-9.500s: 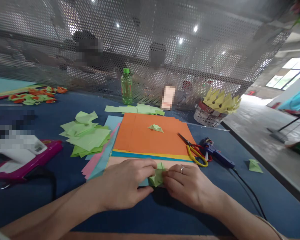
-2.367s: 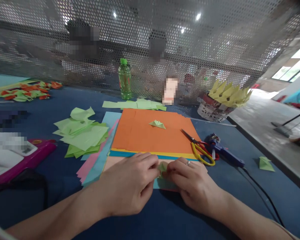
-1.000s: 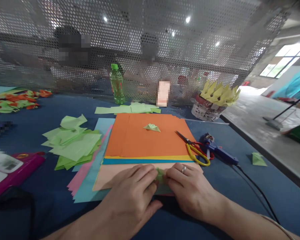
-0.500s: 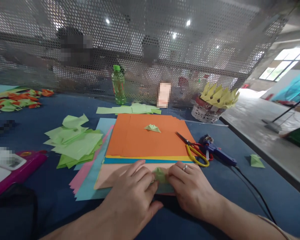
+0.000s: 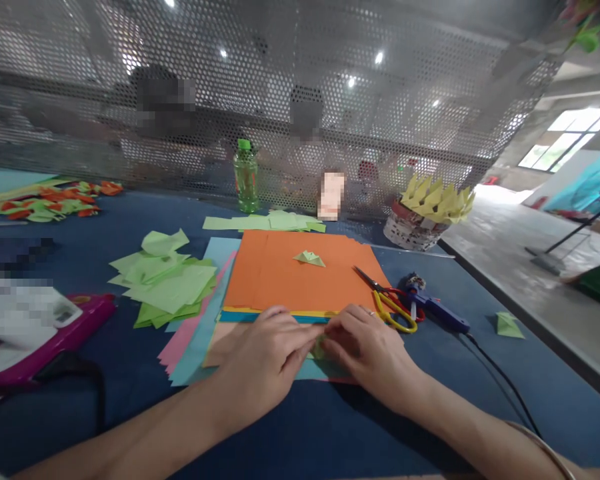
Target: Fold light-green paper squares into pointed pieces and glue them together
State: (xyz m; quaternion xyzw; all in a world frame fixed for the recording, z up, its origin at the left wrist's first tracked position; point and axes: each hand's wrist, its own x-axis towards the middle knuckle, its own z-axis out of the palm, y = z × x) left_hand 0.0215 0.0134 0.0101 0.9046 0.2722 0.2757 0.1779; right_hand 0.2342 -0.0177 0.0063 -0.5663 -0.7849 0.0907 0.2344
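A small piece of light green paper (image 5: 321,349) lies between my hands at the front of a stack of coloured sheets (image 5: 280,287), mostly covered by my fingers. My left hand (image 5: 279,347) is closed on its left side, thumb and fingers pressed together. From the right, my right hand (image 5: 367,350) pinches the same paper with bent fingers. The fingertips of both hands almost meet over its top edge. On the orange top sheet sits a small folded green paper piece (image 5: 310,258). Scissors (image 5: 393,310) with yellow and red handles rest on the stack's right edge.
A blue glue gun (image 5: 437,310) with a cord lies right of the scissors. Loose green sheets (image 5: 173,283) are piled on the left, near a magenta device (image 5: 87,327). A green bottle (image 5: 246,179) and a pot with yellow paper points (image 5: 415,223) stand near the mesh screen (image 5: 260,87).
My left hand has swung up and across, its fingertips now close to my right hand's over the green paper. My right fingers have curled further over it. The camera view has shifted slightly.
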